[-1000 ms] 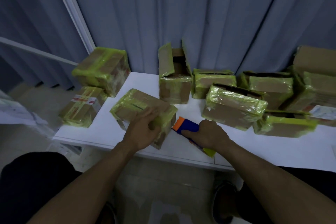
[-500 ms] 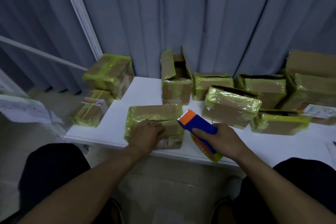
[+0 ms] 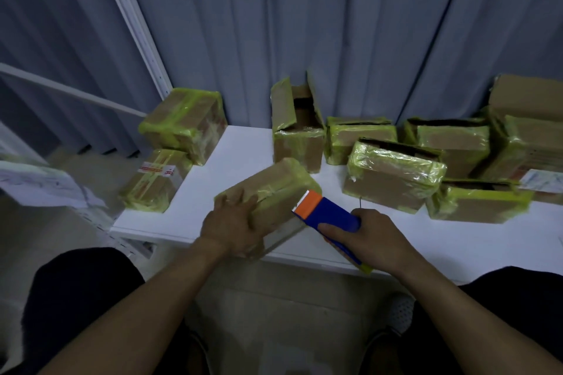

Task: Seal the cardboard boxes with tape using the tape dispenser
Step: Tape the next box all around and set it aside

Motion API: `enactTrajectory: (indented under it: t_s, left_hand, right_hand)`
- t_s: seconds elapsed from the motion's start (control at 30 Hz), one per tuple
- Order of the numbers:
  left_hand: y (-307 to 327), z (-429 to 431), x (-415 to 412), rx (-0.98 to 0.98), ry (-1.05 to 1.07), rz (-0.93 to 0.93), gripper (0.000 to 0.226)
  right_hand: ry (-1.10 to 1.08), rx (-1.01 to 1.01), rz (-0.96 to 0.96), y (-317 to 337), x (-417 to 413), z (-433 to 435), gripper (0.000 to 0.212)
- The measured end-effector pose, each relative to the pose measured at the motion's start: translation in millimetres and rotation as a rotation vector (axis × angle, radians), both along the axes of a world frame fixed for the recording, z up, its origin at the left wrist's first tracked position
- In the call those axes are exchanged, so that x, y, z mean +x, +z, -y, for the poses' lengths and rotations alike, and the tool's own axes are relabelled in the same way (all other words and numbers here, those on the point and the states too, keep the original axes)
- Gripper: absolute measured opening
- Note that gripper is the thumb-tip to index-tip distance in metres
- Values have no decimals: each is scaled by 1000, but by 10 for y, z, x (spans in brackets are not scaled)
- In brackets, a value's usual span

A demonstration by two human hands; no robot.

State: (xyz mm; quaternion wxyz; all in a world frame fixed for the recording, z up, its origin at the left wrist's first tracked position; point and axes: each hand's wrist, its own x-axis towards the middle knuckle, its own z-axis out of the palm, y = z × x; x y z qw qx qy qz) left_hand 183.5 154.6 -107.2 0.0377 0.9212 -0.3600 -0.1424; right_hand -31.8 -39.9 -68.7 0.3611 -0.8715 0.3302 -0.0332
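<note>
On the white table (image 3: pixel 237 143) the tilted cardboard box (image 3: pixel 274 189) is clasped at its near end by the left hand (image 3: pixel 231 225), and just right of that clasp the tape dispenser (image 3: pixel 332 215), gripped by the right hand (image 3: pixel 365 237), is held with its orange tip at the box's corner.

Pleated grey-blue curtains (image 3: pixel 335 24) fill the upper frame in dim light, a white post (image 3: pixel 134 24) slants down the upper left beside a thin white rail (image 3: pixel 70 90), a white desk (image 3: pixel 237 143) spans the middle, and pale floor (image 3: pixel 274 298) shows at lower centre.
</note>
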Motion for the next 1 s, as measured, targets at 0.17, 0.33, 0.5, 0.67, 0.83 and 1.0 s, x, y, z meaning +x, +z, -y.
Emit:
enactTrajectory:
  t_s: [0.17, 0.33, 0.5, 0.67, 0.83, 1.0]
  left_hand:
    - [-35, 172, -200, -60, 73, 129, 70]
    - [59, -61, 135, -112, -99, -121, 72]
    - [-214, -96, 99, -328, -64, -394, 67]
    - [-370, -28, -138, -355, -18, -193, 60]
    - [-364, 57, -298, -405, -27, -342, 66]
    - [95, 141, -438, -699, 256, -530, 35]
  right_hand:
    - [-1, 11, 7, 10, 78, -28, 51]
    - [11, 41, 0, 2, 124, -42, 51]
    - [28, 40, -28, 23, 114, -24, 48]
    - [3, 99, -69, 114, 18, 128, 50]
    - [46, 163, -85, 52, -60, 64, 47]
    - [46, 247, 13, 82, -37, -4, 45]
